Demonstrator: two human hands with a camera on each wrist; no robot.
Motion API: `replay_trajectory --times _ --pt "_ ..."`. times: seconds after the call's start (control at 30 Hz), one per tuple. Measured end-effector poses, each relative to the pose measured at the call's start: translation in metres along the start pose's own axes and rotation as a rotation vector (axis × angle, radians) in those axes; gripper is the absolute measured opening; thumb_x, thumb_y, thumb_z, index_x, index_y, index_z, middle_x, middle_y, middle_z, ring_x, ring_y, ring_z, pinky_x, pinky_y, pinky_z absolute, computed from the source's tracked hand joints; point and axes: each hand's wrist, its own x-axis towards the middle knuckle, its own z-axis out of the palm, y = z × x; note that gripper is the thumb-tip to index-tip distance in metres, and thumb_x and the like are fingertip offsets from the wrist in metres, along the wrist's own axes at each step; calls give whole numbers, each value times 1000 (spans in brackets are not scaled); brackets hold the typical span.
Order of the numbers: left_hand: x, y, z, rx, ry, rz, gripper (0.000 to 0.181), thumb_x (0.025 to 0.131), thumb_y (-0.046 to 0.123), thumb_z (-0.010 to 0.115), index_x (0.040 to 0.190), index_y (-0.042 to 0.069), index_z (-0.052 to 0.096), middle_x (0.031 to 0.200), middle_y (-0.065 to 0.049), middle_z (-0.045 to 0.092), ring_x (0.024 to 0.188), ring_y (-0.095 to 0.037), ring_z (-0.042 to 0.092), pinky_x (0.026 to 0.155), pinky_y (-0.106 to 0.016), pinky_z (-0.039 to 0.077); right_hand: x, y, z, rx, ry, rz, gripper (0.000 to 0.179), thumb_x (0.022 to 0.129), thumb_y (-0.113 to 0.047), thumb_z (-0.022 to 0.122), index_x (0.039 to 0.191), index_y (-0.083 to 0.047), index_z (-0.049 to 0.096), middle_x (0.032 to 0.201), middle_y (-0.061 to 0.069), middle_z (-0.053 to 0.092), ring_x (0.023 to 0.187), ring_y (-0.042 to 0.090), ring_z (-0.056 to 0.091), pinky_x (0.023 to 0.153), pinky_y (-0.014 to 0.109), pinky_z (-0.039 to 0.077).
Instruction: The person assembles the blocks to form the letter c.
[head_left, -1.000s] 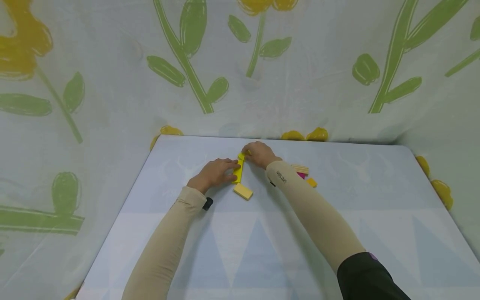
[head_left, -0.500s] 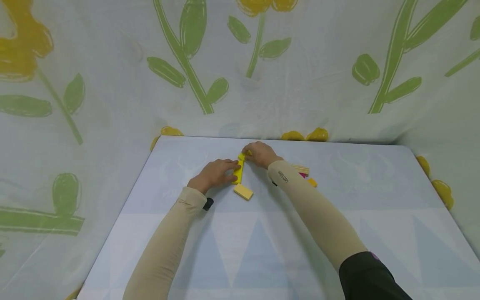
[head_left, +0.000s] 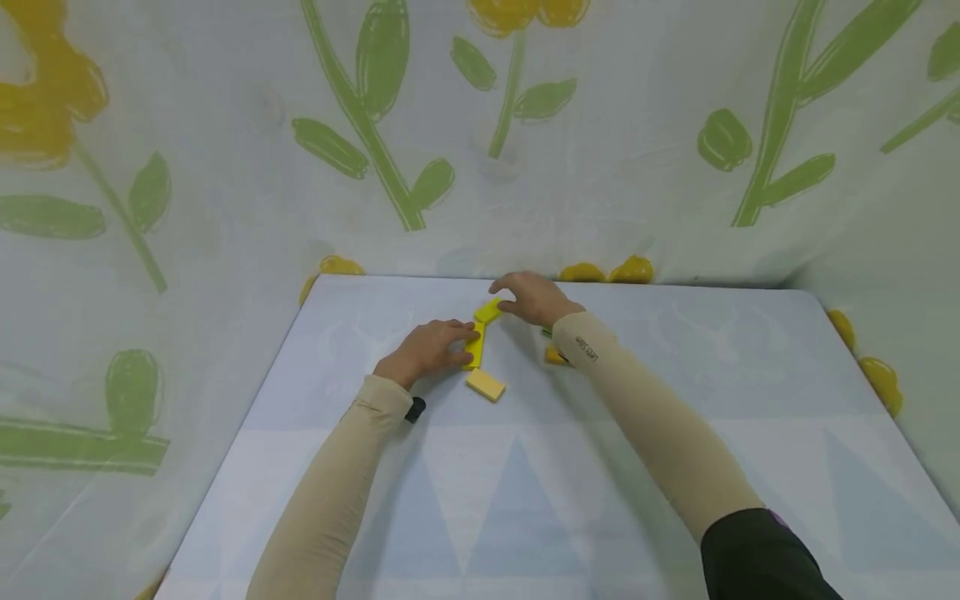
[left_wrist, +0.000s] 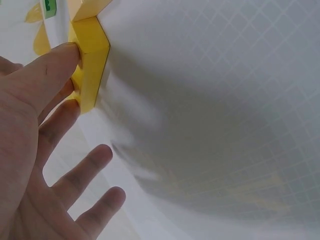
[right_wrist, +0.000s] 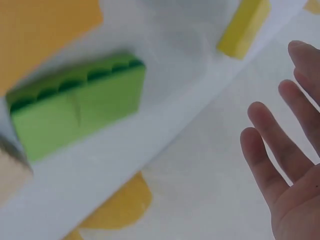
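Note:
A long yellow block (head_left: 477, 345) lies on the white table, its near end by a pale yellow block (head_left: 486, 385). The thumb and fingertips of my left hand (head_left: 431, 350) touch the long block along its side, and in the left wrist view the other fingers reach out straight past it. At its far end sits a smaller yellow block (head_left: 487, 311), set at an angle. My right hand (head_left: 531, 298) is just right of that block, thumb near it and fingers parted. In the right wrist view the right hand (right_wrist: 300, 170) shows spread fingers with nothing between them.
An orange block (head_left: 557, 357) and a green block (right_wrist: 75, 105) with a darker scalloped edge lie by the right forearm, partly covered by its sleeve in the head view. Behind the table's far edge hangs a flowered cloth (head_left: 645, 183).
My right hand has let go of the smaller yellow block and drawn slightly right, its fingers opening. The sleeve now covers other blocks. My left hand has stayed at the long block.

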Motion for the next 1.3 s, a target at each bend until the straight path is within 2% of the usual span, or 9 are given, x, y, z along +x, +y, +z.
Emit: replay_trajectory --times 0.2,0.5,0.83,1.1,1.3 --pt "0 -1 0 -10 -10 -11 51 98 36 68 145 20 58 154 -1 48 137 -30 49 113 -51 39 -12 3 -14 -7 30 -25 40 98 -19 70 137 -15 64 143 4 58 133 26 51 111 44 42" --pt "0 0 0 -22 -22 -23 50 98 36 68 145 21 58 154 -1 48 137 -30 48 113 -50 38 -32 12 -24 -50 58 -51 44 96 -22 72 139 -17 62 140 5 60 127 25 55 107 43 46" --pt "-1 0 1 -36 -6 -8 50 98 35 68 145 20 58 154 -1 49 138 -30 48 113 -50 38 -51 35 -17 -64 34 -3 50 93 -22 76 140 -15 62 138 9 62 122 29 59 105 46 48" --pt "-2 0 -1 -46 -9 -2 50 98 34 68 145 19 58 154 -1 49 138 -30 47 113 -51 38 -65 50 -10 -26 -58 76 48 97 -21 71 143 -14 58 133 8 64 121 27 59 105 47 47" --pt "-3 1 -1 -53 -17 -14 50 98 35 68 145 20 58 154 -1 48 138 -30 46 114 -51 37 -73 57 -5 -27 -86 122 45 98 -21 70 141 -12 60 129 8 66 114 28 62 103 48 49"
